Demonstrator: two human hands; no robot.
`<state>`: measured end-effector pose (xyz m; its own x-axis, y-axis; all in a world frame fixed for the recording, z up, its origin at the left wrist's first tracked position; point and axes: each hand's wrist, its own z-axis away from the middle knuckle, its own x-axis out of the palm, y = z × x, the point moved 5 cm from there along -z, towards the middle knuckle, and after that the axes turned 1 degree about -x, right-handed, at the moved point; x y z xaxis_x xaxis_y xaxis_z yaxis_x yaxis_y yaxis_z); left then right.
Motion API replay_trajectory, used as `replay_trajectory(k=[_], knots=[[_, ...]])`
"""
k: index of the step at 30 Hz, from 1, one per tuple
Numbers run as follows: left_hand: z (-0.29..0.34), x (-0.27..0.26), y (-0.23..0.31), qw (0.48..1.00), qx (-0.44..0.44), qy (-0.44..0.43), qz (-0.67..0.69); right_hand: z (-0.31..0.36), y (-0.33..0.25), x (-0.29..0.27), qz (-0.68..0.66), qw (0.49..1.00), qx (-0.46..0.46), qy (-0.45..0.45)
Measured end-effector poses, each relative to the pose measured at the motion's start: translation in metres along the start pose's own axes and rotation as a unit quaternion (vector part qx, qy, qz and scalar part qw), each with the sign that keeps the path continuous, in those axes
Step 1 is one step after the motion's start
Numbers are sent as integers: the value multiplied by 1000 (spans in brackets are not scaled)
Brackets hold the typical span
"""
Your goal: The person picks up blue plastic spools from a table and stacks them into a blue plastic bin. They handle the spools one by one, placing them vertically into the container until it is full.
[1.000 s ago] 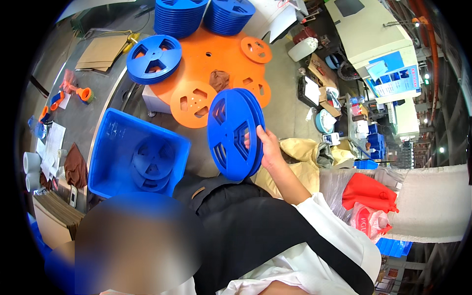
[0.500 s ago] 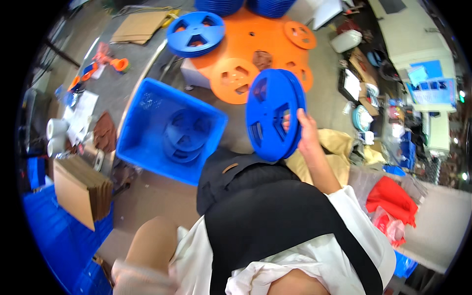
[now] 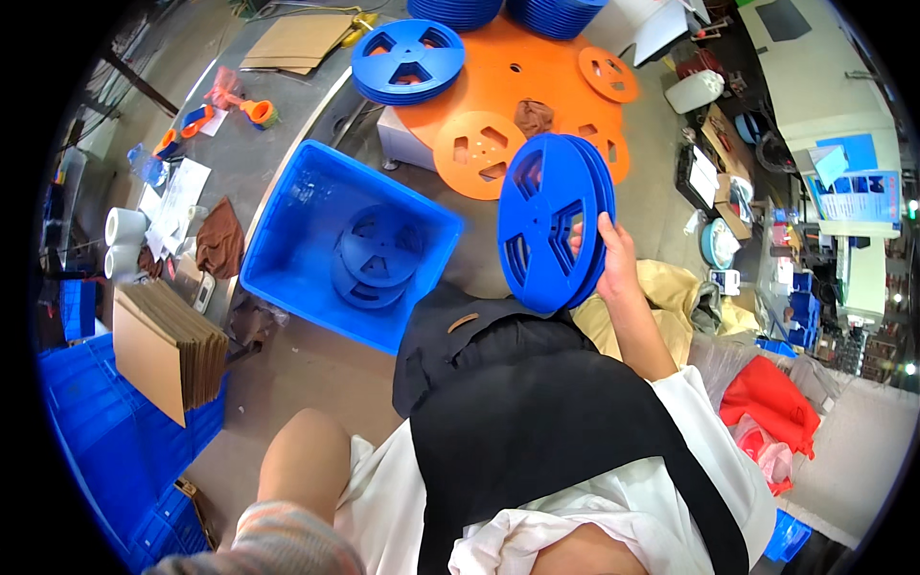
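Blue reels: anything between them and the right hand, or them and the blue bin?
Nothing visible: the right hand grips the blue reels directly; the gap to the blue bin shows floor, the black garment just below.

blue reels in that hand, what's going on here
A person's right hand holds at least two blue reels together, on edge, in front of the body. The left hand is not in view. To the left of the held reels is an open blue bin with more reels inside. Beyond, an orange surface bears blue stacks of reels and flat orange discs.
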<state>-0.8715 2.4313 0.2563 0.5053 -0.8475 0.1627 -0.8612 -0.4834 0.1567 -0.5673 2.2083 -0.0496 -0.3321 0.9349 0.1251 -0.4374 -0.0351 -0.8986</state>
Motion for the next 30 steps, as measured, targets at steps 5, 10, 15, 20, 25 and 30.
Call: replay_trajectory(k=[5, 10, 15, 20, 25, 30], knots=[[2, 3, 4, 996, -34, -75, 23, 4, 0, 8, -1, 1000, -3, -11], [11, 7, -4, 993, -55, -103, 32, 5, 0, 0, 0, 1000, -8, -1], [20, 3, -3, 993, -52, -106, 14, -5, 2, -11, -41, 999, -10, -17], [22, -2, 5, 997, 3, -66, -42, -15, -12, -20, -181, 979, -5, -93], [87, -28, 19, 952, 143, 92, -254, -10, -17, -14, -308, 941, 13, -138], [174, 10, -114, 751, -400, -201, -485, 22, -12, 38, -363, 893, 48, -262]])
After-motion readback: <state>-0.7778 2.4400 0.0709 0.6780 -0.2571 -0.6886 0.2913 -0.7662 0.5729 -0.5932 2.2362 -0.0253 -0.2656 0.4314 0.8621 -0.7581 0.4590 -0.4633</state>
